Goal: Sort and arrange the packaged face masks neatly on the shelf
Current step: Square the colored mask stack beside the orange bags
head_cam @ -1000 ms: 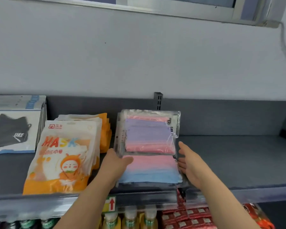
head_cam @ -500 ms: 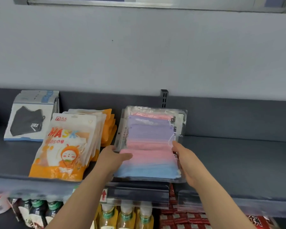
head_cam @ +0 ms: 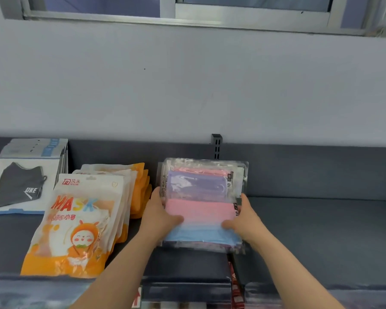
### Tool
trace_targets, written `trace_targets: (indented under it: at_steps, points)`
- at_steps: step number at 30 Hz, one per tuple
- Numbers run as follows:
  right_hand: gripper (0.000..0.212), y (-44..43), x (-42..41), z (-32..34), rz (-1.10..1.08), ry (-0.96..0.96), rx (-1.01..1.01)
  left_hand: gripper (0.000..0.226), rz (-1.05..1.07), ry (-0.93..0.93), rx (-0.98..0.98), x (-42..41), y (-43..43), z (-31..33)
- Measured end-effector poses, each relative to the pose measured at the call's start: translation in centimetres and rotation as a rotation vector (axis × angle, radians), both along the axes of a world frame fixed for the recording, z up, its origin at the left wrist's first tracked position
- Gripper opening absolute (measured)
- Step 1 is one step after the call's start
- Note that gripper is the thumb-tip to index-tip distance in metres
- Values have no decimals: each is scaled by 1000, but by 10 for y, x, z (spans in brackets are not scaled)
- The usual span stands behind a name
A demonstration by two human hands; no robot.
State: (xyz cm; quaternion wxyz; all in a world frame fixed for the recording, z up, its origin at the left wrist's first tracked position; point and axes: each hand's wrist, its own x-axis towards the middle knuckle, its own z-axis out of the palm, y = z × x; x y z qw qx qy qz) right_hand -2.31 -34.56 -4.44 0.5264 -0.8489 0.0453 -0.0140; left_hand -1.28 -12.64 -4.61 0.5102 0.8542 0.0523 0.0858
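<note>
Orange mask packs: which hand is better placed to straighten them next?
Probably left. The left hand grips the pastel pack at its left edge, beside the orange mask packs; the right hand grips the opposite edge, farther away.

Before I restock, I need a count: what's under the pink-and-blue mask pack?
Under the pink-and-blue pack, edges of more clear packs show; it, the left hand and right hand hide their number.

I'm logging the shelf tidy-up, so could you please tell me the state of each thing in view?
Clear plastic packs of pink, purple and blue masks: overlapping stack lying flat, front pack held at both sides.
Left hand: grips the front pack's left edge.
Right hand: grips its right edge.
Orange-and-white "MASK" pouches: fanned pile, lying flat, untouched.
White packs picturing a black mask: stacked, untouched.
</note>
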Motion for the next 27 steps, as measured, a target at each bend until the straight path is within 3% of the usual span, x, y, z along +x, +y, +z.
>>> trace_targets:
  at_steps: [4,8,12,16,19,24,27]
  points:
    - [117,-4,5,-5,8,53,-12,114,52,48,-22,11,0,-2]
    - [123,-12,5,-9,-82,100,44,111,81,157,-189,11,5,-10]
    - [116,-16,7,-5,-20,-36,96,106,-10,102,-323,16,9,-8]
    - [113,-12,26,11,-2,-282,27,107,22,-129,-203,29,0,-1]
    - [110,-9,48,14,-47,-328,-25,114,44,-224,-125,47,-8,1]
    - [112,-12,76,3,-86,-74,135,133,80,-70,-13,76,-6,-1]
    - [115,-22,91,5,-61,-61,289,141,21,3,-45,88,-1,-3]
